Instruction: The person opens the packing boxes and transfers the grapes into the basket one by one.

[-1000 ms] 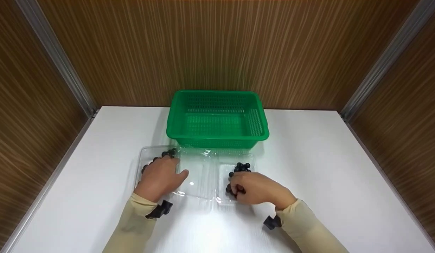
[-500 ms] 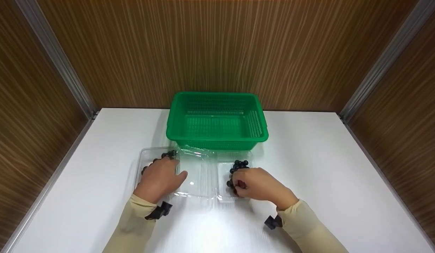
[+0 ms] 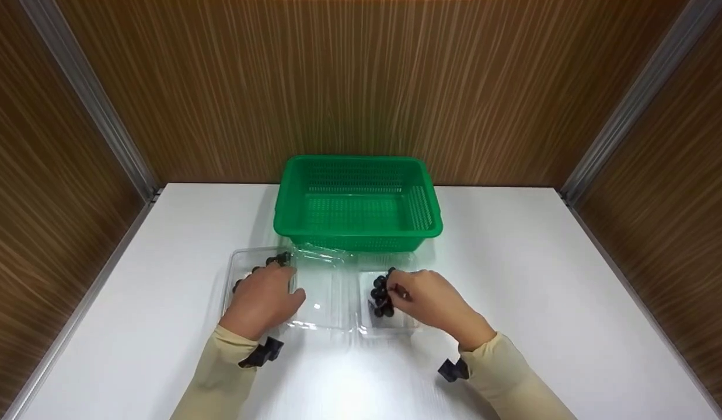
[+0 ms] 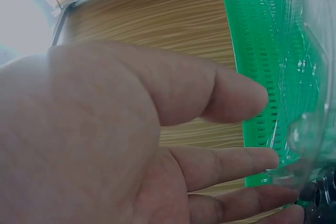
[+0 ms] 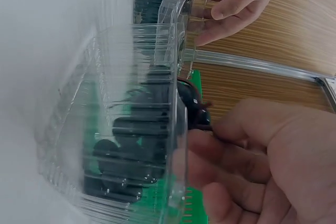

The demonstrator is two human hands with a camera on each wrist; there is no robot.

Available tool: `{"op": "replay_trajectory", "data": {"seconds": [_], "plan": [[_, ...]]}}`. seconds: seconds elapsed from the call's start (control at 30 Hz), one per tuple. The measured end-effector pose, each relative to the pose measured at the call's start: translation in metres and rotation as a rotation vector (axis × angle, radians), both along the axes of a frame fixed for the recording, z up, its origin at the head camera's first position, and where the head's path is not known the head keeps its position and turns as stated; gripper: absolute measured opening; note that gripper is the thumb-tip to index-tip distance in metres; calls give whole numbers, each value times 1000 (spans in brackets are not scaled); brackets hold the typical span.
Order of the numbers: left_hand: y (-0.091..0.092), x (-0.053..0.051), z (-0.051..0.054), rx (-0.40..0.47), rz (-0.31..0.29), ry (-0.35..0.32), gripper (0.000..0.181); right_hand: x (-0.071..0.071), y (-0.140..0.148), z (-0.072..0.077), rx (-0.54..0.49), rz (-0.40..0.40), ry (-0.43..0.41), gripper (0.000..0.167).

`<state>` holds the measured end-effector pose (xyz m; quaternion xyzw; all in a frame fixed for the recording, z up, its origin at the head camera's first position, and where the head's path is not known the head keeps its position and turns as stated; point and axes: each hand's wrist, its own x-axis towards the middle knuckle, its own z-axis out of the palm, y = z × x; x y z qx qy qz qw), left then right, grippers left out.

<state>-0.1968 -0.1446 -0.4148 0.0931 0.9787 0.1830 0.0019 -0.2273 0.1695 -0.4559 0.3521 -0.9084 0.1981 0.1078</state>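
Grape bunch: the bunch of dark grapes [image 3: 379, 297] now shows left of the right hand [image 3: 429, 298], whose fingers earlier overlapped it.
Right hand: fingers curled, thumb and finger pinching the bunch's stem [image 5: 202, 121].
Right box: clear plastic box [image 3: 368, 332], the bunch within its walls.
Left hand [image 3: 261, 300]: fingers extended, over the left box [image 3: 242, 261] and its grapes [image 3: 272, 260]; contact unclear.
Green basket [image 3: 361, 233]: behind the boxes on the white surface [image 3: 501, 262].
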Motion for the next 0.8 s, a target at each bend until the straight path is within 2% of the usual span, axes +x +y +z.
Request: {"op": "replay_trajectory", "data": {"seconds": [0.2,0.33,0.47,0.8], "plan": [[0,-2,-1,7,9,-3,37,-2,-2,2,-88,-61,44,7],[0,-2,-1,12,13,-9,36,-2,-2,2,-114,-84,41,8],[-1,-2,-1,31,18,-18,45,-2,-1,2,-137,-94,55,8],[-2,-5,-2,63,20,-16,51,-6,2,4,-204,-124,199,9]]}}
